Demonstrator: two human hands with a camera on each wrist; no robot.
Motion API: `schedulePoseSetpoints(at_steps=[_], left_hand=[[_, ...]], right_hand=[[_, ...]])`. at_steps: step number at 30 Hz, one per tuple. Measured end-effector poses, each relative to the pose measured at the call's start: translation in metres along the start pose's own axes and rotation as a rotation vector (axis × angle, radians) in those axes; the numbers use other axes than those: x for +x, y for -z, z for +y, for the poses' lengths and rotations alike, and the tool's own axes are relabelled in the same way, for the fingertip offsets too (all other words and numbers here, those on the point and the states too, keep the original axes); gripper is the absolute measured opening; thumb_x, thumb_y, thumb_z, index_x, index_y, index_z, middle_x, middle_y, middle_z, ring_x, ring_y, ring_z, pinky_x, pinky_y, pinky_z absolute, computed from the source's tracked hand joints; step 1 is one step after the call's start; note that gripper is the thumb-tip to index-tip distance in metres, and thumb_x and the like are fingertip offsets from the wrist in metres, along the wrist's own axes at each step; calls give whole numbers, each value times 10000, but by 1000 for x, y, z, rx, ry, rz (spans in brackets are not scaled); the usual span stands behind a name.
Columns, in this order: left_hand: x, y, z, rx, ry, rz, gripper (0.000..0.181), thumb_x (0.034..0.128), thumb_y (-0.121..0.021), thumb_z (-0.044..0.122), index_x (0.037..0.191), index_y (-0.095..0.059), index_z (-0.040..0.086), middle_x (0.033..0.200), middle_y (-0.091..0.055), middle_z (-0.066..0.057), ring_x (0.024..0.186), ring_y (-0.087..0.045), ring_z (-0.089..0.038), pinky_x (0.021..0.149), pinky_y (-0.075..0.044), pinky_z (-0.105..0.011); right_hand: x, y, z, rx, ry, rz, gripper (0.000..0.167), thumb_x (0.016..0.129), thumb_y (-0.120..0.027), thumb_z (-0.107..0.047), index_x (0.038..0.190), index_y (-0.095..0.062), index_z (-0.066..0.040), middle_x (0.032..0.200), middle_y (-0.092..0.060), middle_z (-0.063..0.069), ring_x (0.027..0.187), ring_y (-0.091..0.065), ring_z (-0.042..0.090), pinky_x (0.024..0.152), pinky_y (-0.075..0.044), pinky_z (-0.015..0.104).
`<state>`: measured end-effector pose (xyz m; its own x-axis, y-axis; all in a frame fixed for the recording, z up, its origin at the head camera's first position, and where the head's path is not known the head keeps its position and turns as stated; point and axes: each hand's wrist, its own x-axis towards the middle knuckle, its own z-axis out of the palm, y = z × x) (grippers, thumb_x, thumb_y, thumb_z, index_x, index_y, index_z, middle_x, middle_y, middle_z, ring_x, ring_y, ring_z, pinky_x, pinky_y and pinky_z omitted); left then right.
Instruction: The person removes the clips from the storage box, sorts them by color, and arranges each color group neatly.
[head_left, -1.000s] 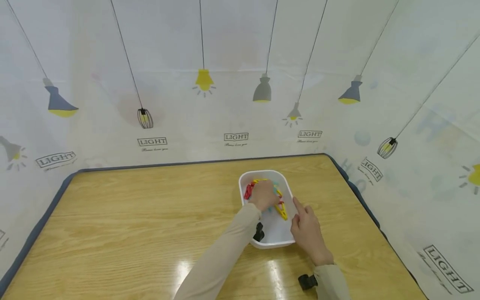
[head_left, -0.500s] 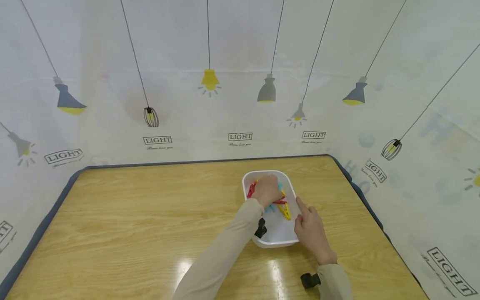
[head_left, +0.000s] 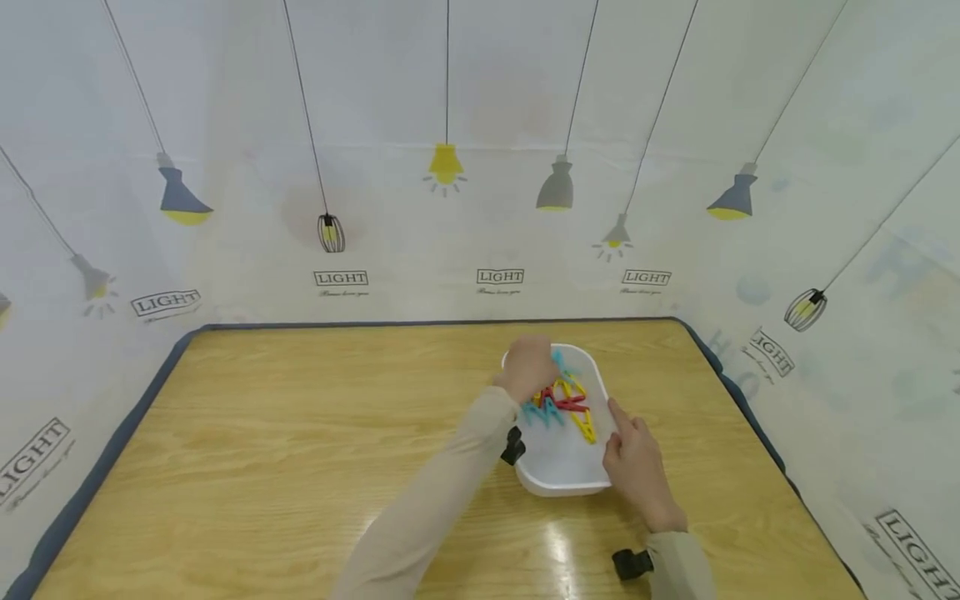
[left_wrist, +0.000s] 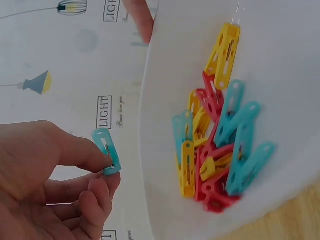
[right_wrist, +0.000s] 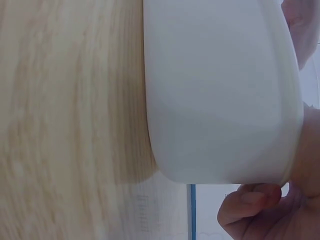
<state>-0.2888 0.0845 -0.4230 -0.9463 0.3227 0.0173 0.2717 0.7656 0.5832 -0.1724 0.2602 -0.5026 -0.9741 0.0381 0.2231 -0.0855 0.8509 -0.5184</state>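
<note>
My left hand (head_left: 530, 367) is over the far left of a white plastic tub (head_left: 562, 467). Between thumb and fingertips it pinches a teal clothespin (left_wrist: 107, 150), held beside the tub's wall in the left wrist view. Inside the tub lies a loose pile of teal clothespins (left_wrist: 242, 155), yellow clothespins (left_wrist: 227, 55) and red clothespins (left_wrist: 212, 100). My right hand (head_left: 641, 475) grips the tub's near right side, its index finger along the rim. In the right wrist view, curled fingertips (right_wrist: 252, 202) show outside the white wall.
The tub stands on a wooden table (head_left: 337, 417), right of the middle. A pale curtain (head_left: 405, 233) printed with lamps surrounds the table's far and side edges. Dark edging (head_left: 120, 417) runs along the border.
My left hand has lifted from the pile toward the tub's far left rim, uncovering more clothespins. The right hand stays at the tub. The head view has shifted, moving the scene rightward.
</note>
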Motion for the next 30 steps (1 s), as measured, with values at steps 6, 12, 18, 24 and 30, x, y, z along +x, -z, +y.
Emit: schedulePoseSetpoints(at_steps=[6,12,18,24,30], left_hand=[[-9,19,-12,-70,-43,19,463,883,-605,-6,577,-300,163,528,-232,43,446,-246,-90,426,-266,-204],[-16,41,-22,-75,-37,48,484,905,-582,-4,551,-295,160,492,-218,48,421,-208,-78,404,-246,-201],[-26,60,-31,-53,-30,121,459,915,-585,16,563,-328,160,493,-248,50,436,-227,-78,422,-254,-198],[-36,72,-41,-57,1,148,316,926,-606,39,677,-437,135,553,-386,32,451,-339,-78,436,-315,-198],[-44,77,-67,-42,32,177,431,914,-577,27,566,-360,158,488,-293,53,419,-258,-68,410,-253,-203]], right_hand=[[0,-1,1,-6,8,-9,536,957,-487,9,1487,-424,67,974,-590,235,712,-464,219,622,-387,278],[1,2,-3,-8,-10,-26,537,966,-488,11,1495,-411,68,975,-591,235,724,-476,232,630,-397,289],[0,3,-4,-11,-25,-39,538,974,-478,11,1503,-398,65,1022,-596,264,747,-494,253,650,-415,314],[-1,3,-4,-8,-30,-48,538,977,-473,10,1505,-391,67,1050,-590,275,775,-496,269,666,-419,334],[-1,4,-7,-18,-11,-42,534,969,-464,9,1493,-397,85,1056,-600,292,775,-501,275,671,-425,345]])
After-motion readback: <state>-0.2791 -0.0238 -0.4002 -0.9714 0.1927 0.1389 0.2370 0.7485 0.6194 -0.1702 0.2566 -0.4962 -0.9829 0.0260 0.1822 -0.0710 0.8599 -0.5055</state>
